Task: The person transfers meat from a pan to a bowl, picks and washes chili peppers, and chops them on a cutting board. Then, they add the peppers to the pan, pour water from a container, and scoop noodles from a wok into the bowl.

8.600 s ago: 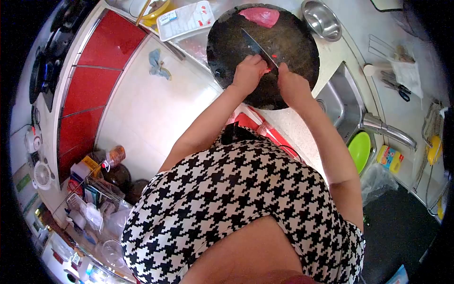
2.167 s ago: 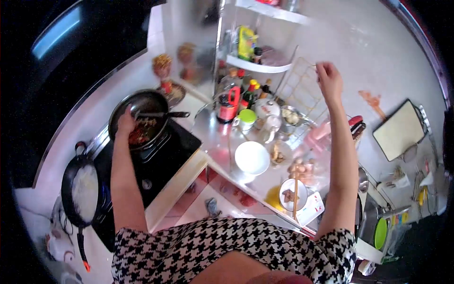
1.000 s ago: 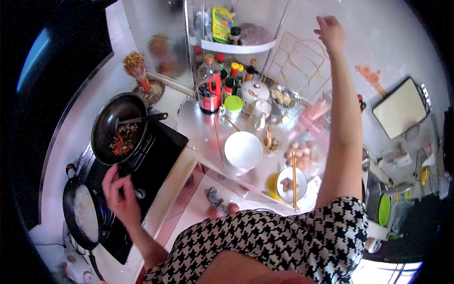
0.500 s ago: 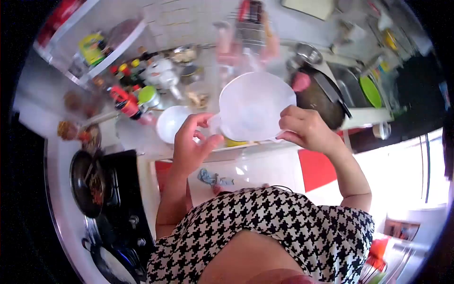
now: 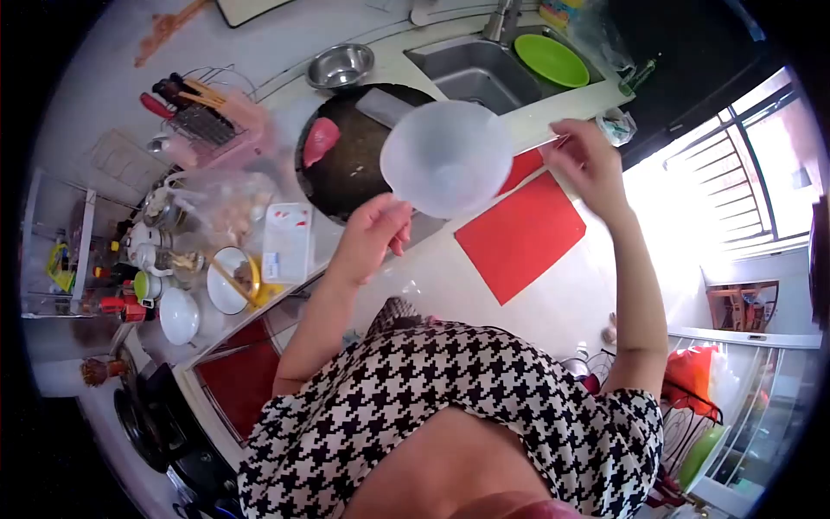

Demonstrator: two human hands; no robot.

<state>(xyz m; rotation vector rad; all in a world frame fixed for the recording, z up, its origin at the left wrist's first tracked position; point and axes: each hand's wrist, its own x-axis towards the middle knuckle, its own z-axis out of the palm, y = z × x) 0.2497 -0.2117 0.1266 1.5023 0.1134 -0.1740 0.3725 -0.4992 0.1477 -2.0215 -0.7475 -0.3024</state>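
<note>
A translucent white plastic bowl (image 5: 445,160) is held up in front of me, over the front edge of the counter. My left hand (image 5: 377,233) pinches its lower left rim. To the right, my right hand (image 5: 590,164) is apart from the bowl, its fingers bent and parted with nothing clear between them. Behind the bowl lies a dark round cutting board (image 5: 346,177), which bears a piece of red meat (image 5: 322,141) and a cleaver (image 5: 383,108) partly hidden by the bowl.
A sink (image 5: 471,78) with a green plate (image 5: 552,60) is at the back right. A steel bowl (image 5: 341,67) stands behind the board. Left are a white tray (image 5: 288,240), a white bowl (image 5: 226,290) and a pink knife rack (image 5: 233,138). A red mat (image 5: 523,238) covers floor below.
My view has swung right toward the sink. My right hand has let go of the bowl's rim and moved away to the right; my left hand now grips the rim.
</note>
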